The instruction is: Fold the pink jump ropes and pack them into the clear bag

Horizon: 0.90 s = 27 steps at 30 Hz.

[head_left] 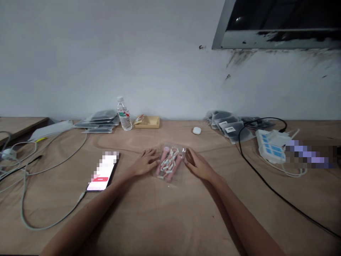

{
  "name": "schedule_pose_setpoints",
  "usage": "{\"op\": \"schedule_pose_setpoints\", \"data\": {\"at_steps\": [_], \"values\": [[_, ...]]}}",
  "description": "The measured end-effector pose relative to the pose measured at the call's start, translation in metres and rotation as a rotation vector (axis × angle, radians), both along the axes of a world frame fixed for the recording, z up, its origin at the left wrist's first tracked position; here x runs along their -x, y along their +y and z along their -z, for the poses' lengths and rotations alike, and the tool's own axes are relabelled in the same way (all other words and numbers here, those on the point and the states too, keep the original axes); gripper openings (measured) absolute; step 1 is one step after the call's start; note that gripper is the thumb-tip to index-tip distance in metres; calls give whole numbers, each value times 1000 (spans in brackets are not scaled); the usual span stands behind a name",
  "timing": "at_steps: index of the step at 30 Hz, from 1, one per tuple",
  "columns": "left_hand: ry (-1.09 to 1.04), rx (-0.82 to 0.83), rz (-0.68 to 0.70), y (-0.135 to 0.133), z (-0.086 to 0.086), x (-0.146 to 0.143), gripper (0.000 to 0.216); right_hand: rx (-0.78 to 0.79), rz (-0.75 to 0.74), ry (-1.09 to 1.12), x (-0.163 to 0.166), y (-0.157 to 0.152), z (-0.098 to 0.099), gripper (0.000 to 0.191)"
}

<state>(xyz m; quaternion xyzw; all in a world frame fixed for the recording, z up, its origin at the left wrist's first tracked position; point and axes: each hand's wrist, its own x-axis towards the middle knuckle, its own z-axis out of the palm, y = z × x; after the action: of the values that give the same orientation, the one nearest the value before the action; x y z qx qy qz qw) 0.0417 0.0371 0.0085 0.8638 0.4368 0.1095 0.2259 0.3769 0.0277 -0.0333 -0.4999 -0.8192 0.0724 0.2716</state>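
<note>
A clear plastic bag of pink and white small parts [168,164] lies on the wooden table [170,220] in front of me. My left hand [145,162] rests flat just left of the bag, fingers spread and touching its edge. My right hand [196,164] lies at the bag's right side, fingers loosely curled against it, with nothing lifted. Both forearms reach in from the bottom of the view.
A phone [102,173] with a lit screen lies left of my hands, cable attached. At the back stand a water bottle [124,114], a small yellow box [149,122], grey pouches [99,120], a white earbud case [196,130], more packets [229,125]. A power strip [271,146] and a black cable [266,185] are right.
</note>
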Motion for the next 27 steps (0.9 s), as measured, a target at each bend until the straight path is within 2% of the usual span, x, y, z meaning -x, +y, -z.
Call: {"op": "schedule_pose_setpoints", "data": {"at_steps": [3,5,8,9,13,18,21,27], "values": [[-157,9,-18,5,-6,3,48,6,-15,40,-2,-2,-6,68],[-263,-9,-117,6,-10,5,44,11,-19,68,0,-5,-13,59],[-277,-150,-290,1,-18,2,41,35,-31,113,8,-12,-25,45],[-247,-207,-288,-4,-22,-1,42,45,-46,125,12,-15,-29,43],[-91,-291,-99,-26,-29,-19,53,96,-176,138,30,-30,-43,35],[155,-381,-48,-30,-17,-26,80,104,-212,106,42,-39,-44,29],[196,-393,19,-23,-14,-20,86,70,-166,107,40,-35,-38,36],[162,-414,38,-20,-17,-16,88,83,-172,39,37,-31,-30,79]]}}
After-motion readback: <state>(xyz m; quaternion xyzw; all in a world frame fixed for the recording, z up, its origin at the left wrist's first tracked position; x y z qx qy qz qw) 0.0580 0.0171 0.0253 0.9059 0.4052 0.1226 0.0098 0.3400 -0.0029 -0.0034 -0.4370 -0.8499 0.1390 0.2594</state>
